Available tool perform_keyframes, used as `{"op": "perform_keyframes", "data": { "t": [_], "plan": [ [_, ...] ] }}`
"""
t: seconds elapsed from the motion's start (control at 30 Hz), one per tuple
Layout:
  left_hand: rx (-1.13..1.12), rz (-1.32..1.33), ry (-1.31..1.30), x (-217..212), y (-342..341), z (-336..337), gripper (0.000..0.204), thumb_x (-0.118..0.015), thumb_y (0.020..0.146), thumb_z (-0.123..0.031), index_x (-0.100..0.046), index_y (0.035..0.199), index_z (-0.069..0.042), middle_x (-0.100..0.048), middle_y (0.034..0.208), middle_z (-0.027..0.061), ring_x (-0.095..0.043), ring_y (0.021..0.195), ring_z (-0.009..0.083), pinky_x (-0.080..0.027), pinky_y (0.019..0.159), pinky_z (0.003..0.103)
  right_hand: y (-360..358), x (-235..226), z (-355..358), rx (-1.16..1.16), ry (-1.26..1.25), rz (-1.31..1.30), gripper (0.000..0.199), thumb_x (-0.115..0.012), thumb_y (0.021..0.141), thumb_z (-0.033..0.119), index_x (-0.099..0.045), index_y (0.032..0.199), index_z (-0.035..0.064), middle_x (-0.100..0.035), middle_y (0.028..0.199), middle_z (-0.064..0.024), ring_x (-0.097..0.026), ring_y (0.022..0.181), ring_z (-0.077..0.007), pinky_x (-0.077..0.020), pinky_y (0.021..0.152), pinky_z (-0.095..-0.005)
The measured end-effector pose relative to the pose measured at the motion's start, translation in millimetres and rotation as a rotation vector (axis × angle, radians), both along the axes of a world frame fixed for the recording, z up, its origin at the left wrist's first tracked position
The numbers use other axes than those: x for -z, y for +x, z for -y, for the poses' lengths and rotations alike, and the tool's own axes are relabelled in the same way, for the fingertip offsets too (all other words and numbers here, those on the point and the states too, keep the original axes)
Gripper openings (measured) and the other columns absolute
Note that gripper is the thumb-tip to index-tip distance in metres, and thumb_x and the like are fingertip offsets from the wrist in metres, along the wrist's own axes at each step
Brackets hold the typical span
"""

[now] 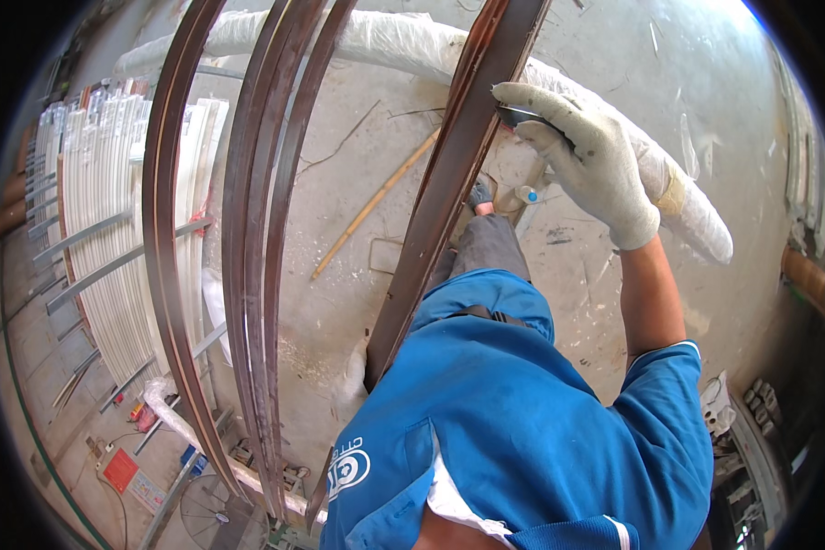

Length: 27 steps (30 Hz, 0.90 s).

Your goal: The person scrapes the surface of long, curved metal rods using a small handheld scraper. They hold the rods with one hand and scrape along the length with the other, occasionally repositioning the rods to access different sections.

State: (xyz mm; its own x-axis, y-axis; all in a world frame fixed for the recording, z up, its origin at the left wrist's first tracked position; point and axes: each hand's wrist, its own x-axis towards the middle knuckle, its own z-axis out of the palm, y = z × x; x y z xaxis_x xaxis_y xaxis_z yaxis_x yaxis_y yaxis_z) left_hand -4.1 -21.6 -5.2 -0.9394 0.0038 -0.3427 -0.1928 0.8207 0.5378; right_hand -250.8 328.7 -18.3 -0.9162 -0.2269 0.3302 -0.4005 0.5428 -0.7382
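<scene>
A long brown metal strip (440,197) runs steeply from the person's waist up and away, over the concrete floor (357,165). The gloved right hand (582,151) presses a dark blade (522,115) to its edge, fingers pinching the blade, likely to scrape it. Similar strips (257,229) stand left. The left hand is out of view.

four brown metal profiles (275,229), one gloved hand (582,156)

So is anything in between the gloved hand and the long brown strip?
Nothing visible. The right hand, in a white glove, is already against the brown strip, holding a small dark tool to its edge. The left hand is out of view.
</scene>
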Motion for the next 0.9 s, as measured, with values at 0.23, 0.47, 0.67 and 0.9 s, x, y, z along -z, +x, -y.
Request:
{"op": "perform_keyframes", "data": {
  "t": [0.23, 0.47, 0.67, 0.9],
  "plan": [
    [-0.023, 0.016, 0.0, -1.7, -2.3, -1.7, 0.05, -0.07, 0.091, -0.009, -0.057, 0.139, -0.001, -0.071, 0.119, 0.0223, -0.071, 0.106, 0.028, -0.054, 0.092, 0.033, -3.2, -5.7, -5.3, -0.045, -0.034, 0.01, 0.027, -0.071, 0.091, 0.012, -0.074, 0.118, 0.0123, -0.076, 0.104, -0.0087, -0.074, 0.089, -0.0227, -0.0597, 0.082, -0.0352],
    [-0.03, 0.023, 0.0, -0.7, -2.6, -3.2, 0.05, -0.07, 0.091, -0.009, -0.057, 0.139, -0.001, -0.071, 0.118, 0.0219, -0.071, 0.105, 0.0278, -0.054, 0.091, 0.033, -4.4, -2.1, -6.4, -0.028, -0.041, 0.061, 0.024, -0.071, 0.092, 0.013, -0.077, 0.115, 0.0133, -0.076, 0.105, -0.0078, -0.075, 0.092, -0.0212, -0.0607, 0.082, -0.034],
    [-0.03, 0.023, -0.001, -1.1, -2.0, -2.8, 0.05, -0.07, 0.091, -0.009, -0.057, 0.139, -0.001, -0.071, 0.117, 0.0215, -0.071, 0.104, 0.0277, -0.055, 0.09, 0.033, -1.5, -2.3, -4.2, 0.022, 0.099, -0.066, 0.024, -0.074, 0.09, 0.013, -0.079, 0.113, 0.0158, -0.075, 0.098, -0.0068, -0.073, 0.084, -0.0191, -0.0599, 0.077, -0.0302],
    [-0.02, 0.021, -0.007, 0.1, 0.0, -0.8, 0.05, -0.071, 0.091, -0.009, -0.058, 0.138, -0.001, -0.071, 0.116, 0.0211, -0.072, 0.103, 0.0274, -0.055, 0.089, 0.033, -7.7, -1.1, -11.6, 0.15, -0.187, -0.143, 0.022, -0.069, 0.097, 0.01, -0.077, 0.118, 0.0114, -0.073, 0.091, -0.0027, -0.068, 0.078, -0.0105, -0.0564, 0.07, -0.0266]
  ]
}}
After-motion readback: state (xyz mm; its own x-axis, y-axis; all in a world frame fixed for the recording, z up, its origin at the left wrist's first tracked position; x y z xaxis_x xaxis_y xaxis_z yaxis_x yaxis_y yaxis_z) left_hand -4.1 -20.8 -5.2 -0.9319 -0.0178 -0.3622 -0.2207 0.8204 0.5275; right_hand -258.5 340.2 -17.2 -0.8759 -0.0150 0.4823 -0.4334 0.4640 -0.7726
